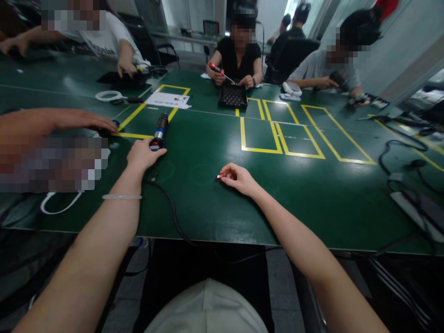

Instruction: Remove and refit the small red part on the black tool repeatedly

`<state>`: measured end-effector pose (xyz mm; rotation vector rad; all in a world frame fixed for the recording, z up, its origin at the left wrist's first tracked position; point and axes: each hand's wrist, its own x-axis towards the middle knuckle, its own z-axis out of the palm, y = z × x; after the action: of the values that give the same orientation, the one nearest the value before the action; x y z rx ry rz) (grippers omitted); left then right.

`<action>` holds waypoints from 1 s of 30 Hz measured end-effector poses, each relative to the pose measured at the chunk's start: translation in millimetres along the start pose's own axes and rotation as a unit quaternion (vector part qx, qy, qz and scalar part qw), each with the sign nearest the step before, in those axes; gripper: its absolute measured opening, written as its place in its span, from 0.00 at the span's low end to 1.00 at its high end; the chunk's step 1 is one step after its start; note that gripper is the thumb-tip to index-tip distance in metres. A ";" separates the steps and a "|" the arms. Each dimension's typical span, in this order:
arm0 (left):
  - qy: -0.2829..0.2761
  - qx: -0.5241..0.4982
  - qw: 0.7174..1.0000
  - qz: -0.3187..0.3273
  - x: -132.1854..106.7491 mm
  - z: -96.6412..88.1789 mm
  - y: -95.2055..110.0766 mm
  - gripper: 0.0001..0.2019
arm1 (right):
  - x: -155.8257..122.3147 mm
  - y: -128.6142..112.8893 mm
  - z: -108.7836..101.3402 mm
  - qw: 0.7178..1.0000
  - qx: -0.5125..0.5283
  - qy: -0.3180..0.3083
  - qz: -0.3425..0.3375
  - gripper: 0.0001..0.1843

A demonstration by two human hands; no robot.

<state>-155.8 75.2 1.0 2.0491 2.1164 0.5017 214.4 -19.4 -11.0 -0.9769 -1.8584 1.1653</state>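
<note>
My left hand (pixel 141 155) is closed around the lower end of a black electric screwdriver (pixel 161 127) with a blue ring, its tip pointing away from me across the green table (pixel 204 208). Close to my left wrist, a black cable (pixel 169 203) runs over the table's front edge. Farther right, my right hand (pixel 239 178) rests low on the tabletop with its fingers curled. Between thumb and fingertips it pinches a small red and orange piece (pixel 219 176), too small and partly covered to name.
Yellow tape rectangles (pixel 262 150) mark the table. A white paper sheet (pixel 168 100) lies beyond the screwdriver. Across from me, a person holds a red screwdriver (pixel 216 68) over a black tray (pixel 233 97). Another person's arm (pixel 52 121) reaches in from the left. Cables (pixel 390 173) lie at right.
</note>
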 end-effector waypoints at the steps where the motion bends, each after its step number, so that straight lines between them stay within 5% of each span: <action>1: 0.006 0.008 1.000 -0.021 -1.6 -1.1 3.9 0.39 | 0.0 0.4 0.0 1.000 0.000 0.003 -0.002 0.11; 3: 0.024 0.016 0.997 -0.071 -7.3 -2.8 14.1 0.38 | 0.3 2.2 0.1 1.000 -0.002 0.010 -0.005 0.11; 7: 0.018 -0.005 0.999 -0.046 -25.7 -2.2 40.0 0.37 | 1.5 8.4 0.2 1.000 -0.001 0.029 -0.009 0.12; 18: -0.051 0.002 0.986 0.158 -74.6 20.9 122.9 0.34 | -0.3 0.8 -2.3 0.996 -0.056 0.060 -0.038 0.11; 24: -0.111 -0.050 0.960 0.252 -90.6 26.6 143.6 0.34 | -1.6 -0.9 -2.1 0.982 -0.160 0.063 -0.075 0.08; 30: -0.131 -0.079 0.949 0.277 -94.5 27.8 147.1 0.34 | -2.5 -5.1 -0.4 0.956 -0.269 0.039 -0.108 0.05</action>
<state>-3.1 -13.5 13.9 2.4402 1.2962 0.4168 214.8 -23.0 -6.6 -1.0509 -2.2036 0.4860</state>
